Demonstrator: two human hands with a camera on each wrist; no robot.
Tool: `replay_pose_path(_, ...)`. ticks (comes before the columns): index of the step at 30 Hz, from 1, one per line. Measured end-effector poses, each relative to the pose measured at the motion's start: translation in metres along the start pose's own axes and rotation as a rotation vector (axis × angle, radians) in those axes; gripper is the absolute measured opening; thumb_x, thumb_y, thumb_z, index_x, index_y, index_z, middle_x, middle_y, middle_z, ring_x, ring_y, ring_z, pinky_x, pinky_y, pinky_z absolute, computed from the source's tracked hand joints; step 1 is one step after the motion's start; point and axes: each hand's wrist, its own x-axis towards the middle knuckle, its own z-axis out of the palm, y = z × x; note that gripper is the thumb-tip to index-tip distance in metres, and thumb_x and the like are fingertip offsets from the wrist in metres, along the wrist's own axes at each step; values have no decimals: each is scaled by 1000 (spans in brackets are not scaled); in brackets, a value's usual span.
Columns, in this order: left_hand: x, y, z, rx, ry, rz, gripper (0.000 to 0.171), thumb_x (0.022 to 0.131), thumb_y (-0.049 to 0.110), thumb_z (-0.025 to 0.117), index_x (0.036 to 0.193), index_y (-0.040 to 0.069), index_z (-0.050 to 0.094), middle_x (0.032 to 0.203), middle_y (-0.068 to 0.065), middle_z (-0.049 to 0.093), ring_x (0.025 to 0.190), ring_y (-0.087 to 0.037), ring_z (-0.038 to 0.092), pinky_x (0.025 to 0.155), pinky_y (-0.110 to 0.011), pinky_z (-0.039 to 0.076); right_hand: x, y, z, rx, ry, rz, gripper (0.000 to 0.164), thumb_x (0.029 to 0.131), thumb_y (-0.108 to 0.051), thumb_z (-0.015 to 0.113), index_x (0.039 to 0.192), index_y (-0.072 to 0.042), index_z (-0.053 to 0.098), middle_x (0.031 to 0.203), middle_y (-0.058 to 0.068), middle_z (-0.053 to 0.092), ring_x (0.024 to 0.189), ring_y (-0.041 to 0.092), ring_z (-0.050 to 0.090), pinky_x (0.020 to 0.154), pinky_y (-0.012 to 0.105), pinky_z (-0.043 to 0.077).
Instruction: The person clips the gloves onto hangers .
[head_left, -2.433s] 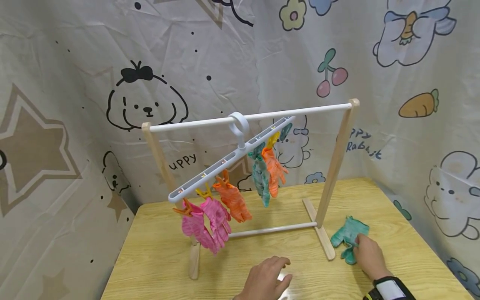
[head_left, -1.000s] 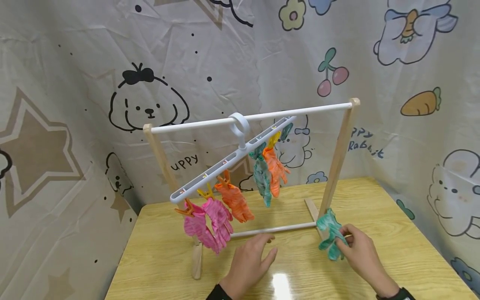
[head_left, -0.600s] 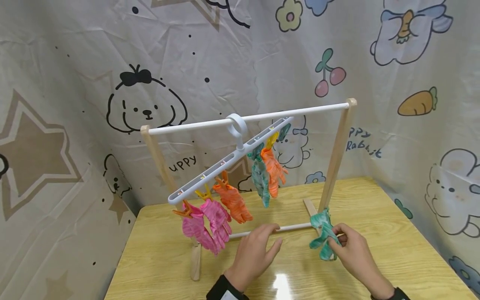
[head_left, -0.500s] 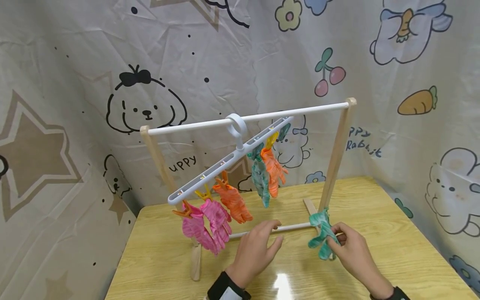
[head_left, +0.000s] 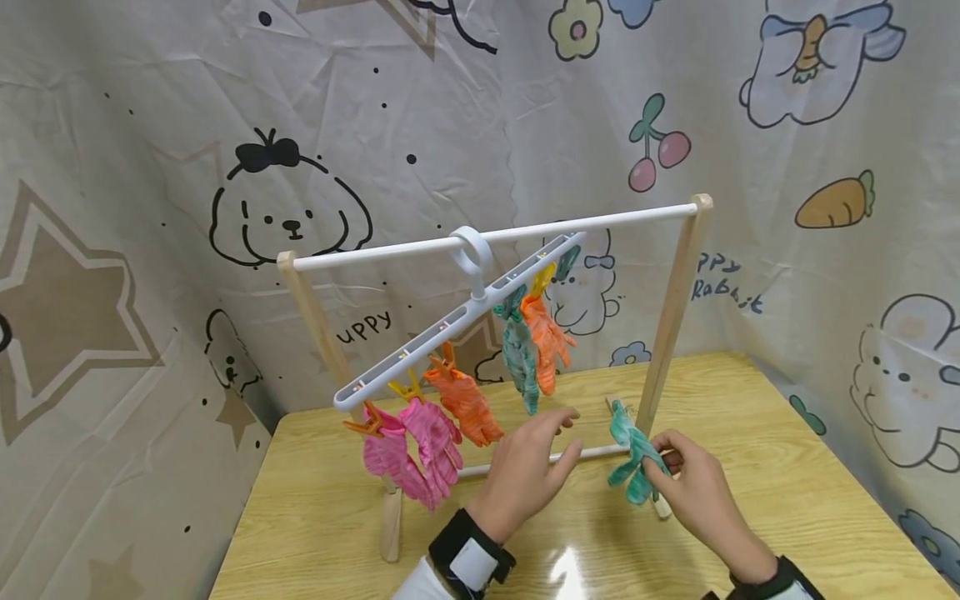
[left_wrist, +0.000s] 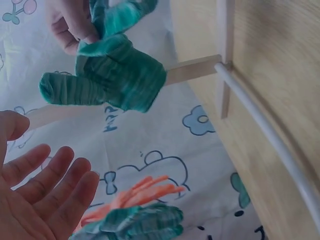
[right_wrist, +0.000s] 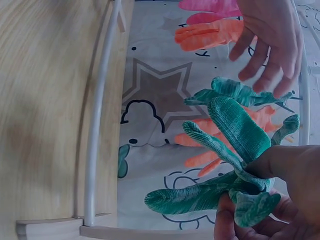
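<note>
My right hand (head_left: 697,492) pinches a small green striped glove (head_left: 636,454) between thumb and fingers, lifted off the table near the rack's right foot. In the right wrist view the glove (right_wrist: 237,130) spreads its fingers out from my grip. My left hand (head_left: 528,462) reaches forward over the lower bar, fingers spread and holding nothing; a gap separates it from the glove. Above, a grey clip hanger (head_left: 461,312) bears two pink gloves (head_left: 431,437), an orange glove (head_left: 465,404), a green glove (head_left: 520,354) and another orange glove (head_left: 547,342), held by clothespins.
The hanger's ring (head_left: 471,248) loops over the white top rod (head_left: 600,223) of a wooden rack. A green clothespin (head_left: 567,261) without a glove sits at the hanger's far end. A white lower bar (head_left: 600,451) joins the feet on the wooden table (head_left: 315,517). Printed cloth hangs behind.
My right hand has picked the green glove up from the table's right side and carried it left, near the rack's right post. My left hand has moved forward and up, still holding nothing.
</note>
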Motion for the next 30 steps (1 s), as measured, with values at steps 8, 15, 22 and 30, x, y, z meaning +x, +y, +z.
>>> replay_pose_path(8,21,5,-3,-2,23,9,29,100,30,63,126,17,65,115,1,73,92,-13,71,63,-17,50,10,-7,4,16,38,-67,9,91,-5,70,99,-4,66,89,8,72,76,9,63,61,22,49)
replay_pose_path(15,39,9,-6,-16,13,19,30,101,29,61,126,14,65,118,-2,72,93,-16,71,66,-20,53,20,-13,7,39,86,-125,8,91,-3,69,99,-3,66,91,10,72,75,6,63,65,21,51)
replay_pose_path(22,53,15,-10,-16,25,13,31,101,29,62,128,14,65,117,-3,72,93,-15,71,64,-18,52,27,-16,5,49,143,-167,7,90,-1,69,96,-2,65,89,11,71,74,3,61,65,21,51)
replay_pose_path(30,71,15,-11,-107,-2,-46,37,102,23,60,135,8,59,129,-9,68,109,-21,69,87,-31,58,35,-16,1,53,160,-163,7,89,0,69,96,0,66,88,13,71,72,2,60,64,20,51)
